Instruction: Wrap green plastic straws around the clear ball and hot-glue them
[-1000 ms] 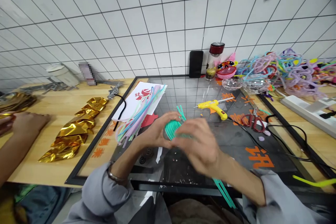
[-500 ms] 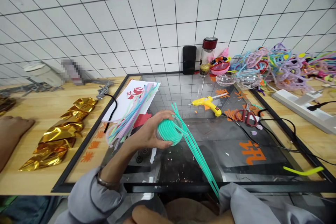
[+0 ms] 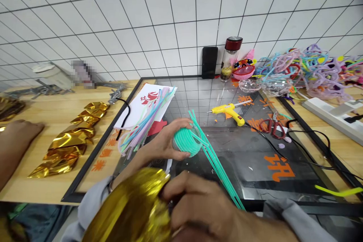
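My left hand (image 3: 167, 140) is closed around a clear round shell wound with rows of turquoise pipe cleaner (image 3: 185, 142), held just above the dark glass board. Beside it, several loose turquoise pipe cleaners (image 3: 221, 172) slant down to the board's front edge, their upper ends close to the shell. Low in front of me, my right hand (image 3: 201, 206) grips a crumpled sheet of gold foil (image 3: 130, 210) by its right side. This foil is near the camera and covers part of my left forearm. Motion slightly blurs my right hand.
A yellow glue gun (image 3: 228, 111) and red-handled scissors (image 3: 273, 125) lie on the board (image 3: 187, 98). Pastel pipe cleaners (image 3: 150, 121) rest over white paper (image 3: 133, 107). Leftward are gold foil (image 3: 68, 140) and another person's hand (image 3: 24, 134). A power strip (image 3: 334, 115) stands right.
My right hand has come up from the bottom edge with gold foil in its grip. My left hand still holds the wound shell. The whole view has shifted slightly.
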Available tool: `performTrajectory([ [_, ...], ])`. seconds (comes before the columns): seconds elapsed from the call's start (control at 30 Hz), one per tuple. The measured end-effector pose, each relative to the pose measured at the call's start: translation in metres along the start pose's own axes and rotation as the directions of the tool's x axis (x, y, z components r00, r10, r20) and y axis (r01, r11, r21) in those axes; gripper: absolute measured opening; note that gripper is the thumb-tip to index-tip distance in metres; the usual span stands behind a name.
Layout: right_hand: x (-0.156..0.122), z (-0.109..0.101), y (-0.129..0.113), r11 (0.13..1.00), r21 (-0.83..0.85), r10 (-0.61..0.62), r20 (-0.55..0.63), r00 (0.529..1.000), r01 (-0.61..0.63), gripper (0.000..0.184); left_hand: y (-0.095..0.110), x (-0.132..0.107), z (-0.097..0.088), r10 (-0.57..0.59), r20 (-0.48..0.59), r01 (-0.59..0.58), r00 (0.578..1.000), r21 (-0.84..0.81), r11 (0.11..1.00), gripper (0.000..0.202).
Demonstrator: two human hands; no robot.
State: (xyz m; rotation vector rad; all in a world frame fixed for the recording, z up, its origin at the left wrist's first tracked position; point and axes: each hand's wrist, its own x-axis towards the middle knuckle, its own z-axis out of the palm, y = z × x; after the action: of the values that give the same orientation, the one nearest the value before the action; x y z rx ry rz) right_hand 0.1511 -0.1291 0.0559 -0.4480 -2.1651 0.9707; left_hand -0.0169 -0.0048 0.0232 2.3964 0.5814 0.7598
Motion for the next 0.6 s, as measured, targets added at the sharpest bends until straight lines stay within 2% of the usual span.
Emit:
performTrajectory([
  [0.03,-0.007,-0.015,-0.004,0.999,0.021,0.043,-0.070,0.997,-0.041,0.027,0.000,0.000,0.000,-0.006,0.001,0.006,1.000,0.001,1.000,0.067],
  [0.07,-0.016,-0.030,-0.008,0.985,0.108,0.154,-0.163,0.975,-0.137,0.026,0.000,0.000,0.000,-0.010,0.000,0.010,1.000,0.001,1.000,0.068],
  [0.1,-0.025,-0.042,-0.011,0.967,0.184,0.215,-0.209,0.954,-0.178,0.026,0.000,0.000,0.000,-0.014,-0.001,0.014,1.000,0.000,1.000,0.068],
  [0.17,-0.042,-0.061,-0.012,0.930,0.237,0.329,-0.190,0.925,-0.282,0.027,-0.001,0.000,0.000,-0.015,-0.009,0.015,1.000,-0.014,1.000,0.067],
  [0.27,-0.063,-0.076,0.002,0.871,0.192,0.484,-0.171,0.858,-0.453,0.025,-0.002,0.000,0.000,-0.003,-0.009,0.003,1.000,-0.046,0.999,0.069],
  [0.4,-0.080,-0.078,0.030,0.868,0.137,0.496,-0.278,0.823,-0.477,0.027,-0.004,0.001,-0.001,-0.016,-0.012,0.015,1.000,-0.041,0.999,0.067],
  [0.6,-0.096,-0.073,0.050,0.890,0.041,0.436,-0.361,0.824,-0.453,0.019,-0.001,0.002,-0.003,-0.027,-0.003,0.027,1.000,-0.046,0.999,0.068],
])
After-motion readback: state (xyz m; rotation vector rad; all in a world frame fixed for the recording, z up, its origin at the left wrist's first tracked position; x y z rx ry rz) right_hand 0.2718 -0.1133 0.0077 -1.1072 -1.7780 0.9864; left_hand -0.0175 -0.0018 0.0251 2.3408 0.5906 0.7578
